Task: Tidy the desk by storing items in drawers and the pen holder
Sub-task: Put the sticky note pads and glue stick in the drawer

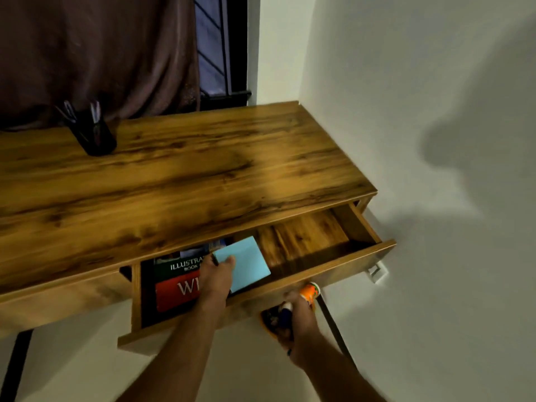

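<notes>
left hand (216, 278) in the open drawer (319, 274), right hand (298, 320) below its front.

the book (174, 281) in the drawer reads "illustra…", "book" and a red band with "w…"; the rest is hidden. the left hand reaches in from 6 o'clock, its grip closed on a blue pad (246, 264), thumb on top, with a dark pen-like thing at the fingers. the right hand, at 5 o'clock under the drawer front, has its grip clenched round an orange tube (309, 294) and a dark blue item; its label is unreadable. the wooden counter (185, 169) carries a black pen holder (94, 134) at 10 o'clock. brown curtain (95, 53) behind, white wall (420, 82) at 3 o'clock.
</notes>
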